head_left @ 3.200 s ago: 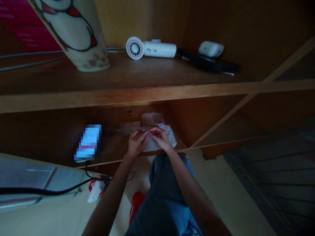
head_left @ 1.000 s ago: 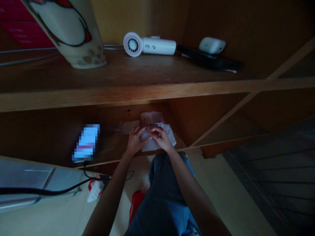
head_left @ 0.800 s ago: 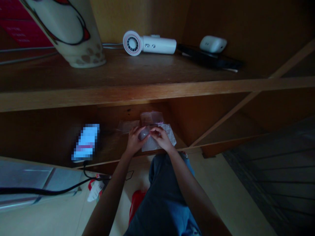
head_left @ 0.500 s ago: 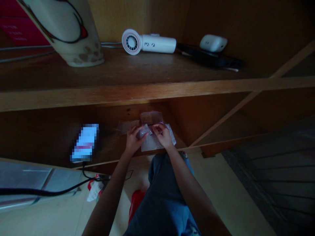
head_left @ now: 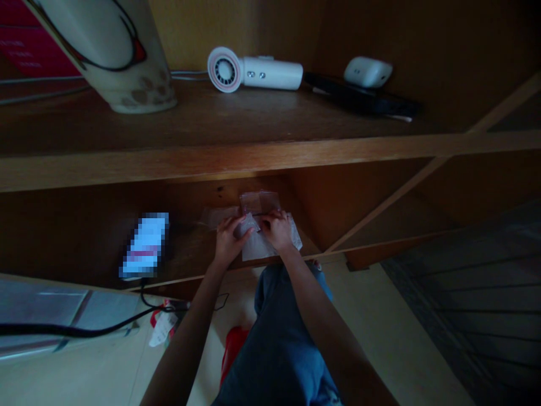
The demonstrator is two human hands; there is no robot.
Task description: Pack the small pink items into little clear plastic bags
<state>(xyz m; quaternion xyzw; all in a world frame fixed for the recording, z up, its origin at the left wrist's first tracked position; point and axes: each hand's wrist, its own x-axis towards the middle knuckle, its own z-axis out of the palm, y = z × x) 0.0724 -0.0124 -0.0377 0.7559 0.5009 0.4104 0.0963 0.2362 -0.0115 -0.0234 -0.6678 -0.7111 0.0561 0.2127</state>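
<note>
The upper wooden shelf (head_left: 211, 163) carries a white hair dryer (head_left: 253, 70). Left of the dryer stands a cream patterned cup (head_left: 110, 56); right of it lies a flat black object (head_left: 359, 98) under a white case (head_left: 367, 72). Below the dryer, the lower shelf (head_left: 190, 262) holds clear plastic bags (head_left: 257, 202), with a lit phone (head_left: 146, 245) farther left.

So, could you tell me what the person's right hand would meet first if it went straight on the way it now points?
The right hand would probably meet the small clear plastic bag just beyond its fingertips, though depth is hard to judge in this dim view.

Bare forearms (head_left: 186, 344) and hands (head_left: 228, 242), with dark blue denim jeans (head_left: 274, 361) on the legs below
</note>
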